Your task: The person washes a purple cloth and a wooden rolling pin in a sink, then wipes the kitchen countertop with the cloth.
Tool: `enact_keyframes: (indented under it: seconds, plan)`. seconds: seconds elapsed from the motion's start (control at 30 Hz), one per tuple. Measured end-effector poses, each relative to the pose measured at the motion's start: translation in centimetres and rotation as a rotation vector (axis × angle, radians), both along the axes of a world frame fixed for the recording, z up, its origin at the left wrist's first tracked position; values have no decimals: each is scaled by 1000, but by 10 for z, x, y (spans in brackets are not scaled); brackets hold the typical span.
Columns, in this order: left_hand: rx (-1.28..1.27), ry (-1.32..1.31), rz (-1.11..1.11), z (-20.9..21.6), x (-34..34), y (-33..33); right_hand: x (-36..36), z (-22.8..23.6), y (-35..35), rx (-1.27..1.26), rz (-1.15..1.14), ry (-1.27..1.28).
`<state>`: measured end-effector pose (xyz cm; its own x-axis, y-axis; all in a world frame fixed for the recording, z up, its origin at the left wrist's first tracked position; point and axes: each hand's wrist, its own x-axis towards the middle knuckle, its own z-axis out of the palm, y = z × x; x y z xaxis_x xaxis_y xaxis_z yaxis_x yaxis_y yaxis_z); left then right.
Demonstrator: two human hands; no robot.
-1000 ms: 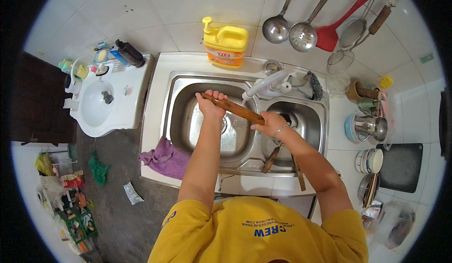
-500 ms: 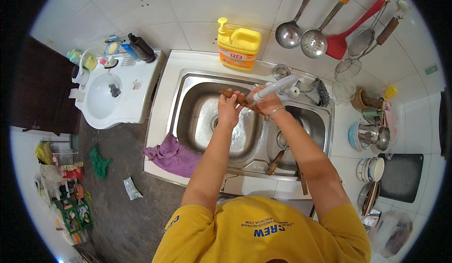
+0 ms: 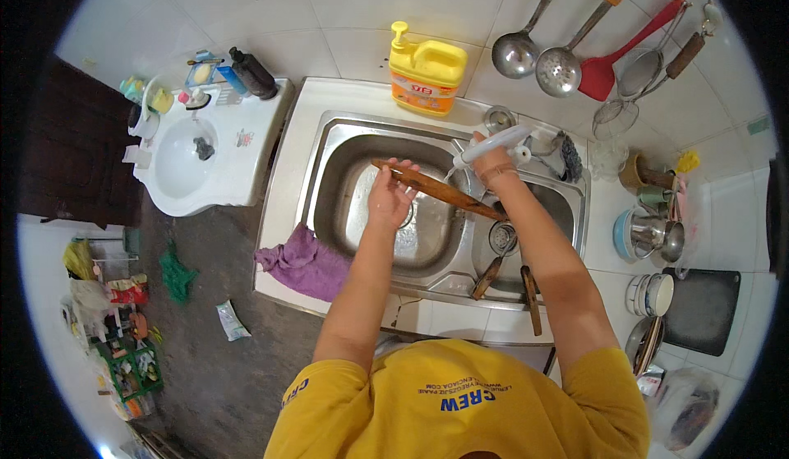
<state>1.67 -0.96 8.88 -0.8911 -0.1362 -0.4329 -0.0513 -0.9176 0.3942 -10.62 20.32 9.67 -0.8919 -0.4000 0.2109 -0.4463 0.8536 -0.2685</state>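
Observation:
A long brown wooden piece, perhaps a utensil handle, slants over the double steel sink. My left hand grips it near its upper left end, thumb on the near side and fingertips beyond; its lower right end reaches over the small basin. My right hand is off the wood, at the white faucet; the spout hides part of its fingers, so I cannot tell their grip. Water runs below the spout. In the small basin lie a wooden-handled utensil and another wooden handle.
A purple cloth drapes over the sink's near left edge. Behind the sink stands a yellow pump jug. Ladles and strainers hang on the wall, including a slotted ladle. Bowls stand to the right, a white washbasin left.
My right hand has let go of the wooden piece and moved up to the faucet. My left hand keeps it, and more of its length shows. The view has shifted slightly.

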Motion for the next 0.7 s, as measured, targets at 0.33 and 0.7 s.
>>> enact_keyframes:
  seconds: [0.33,0.7]
  plan:
    - [128,-96,228,-13,9,-41,100,57,-23,-27,235,-640]
    - [-161,-146,-147,2,17,3,141,57,-48,-104,201,-592]
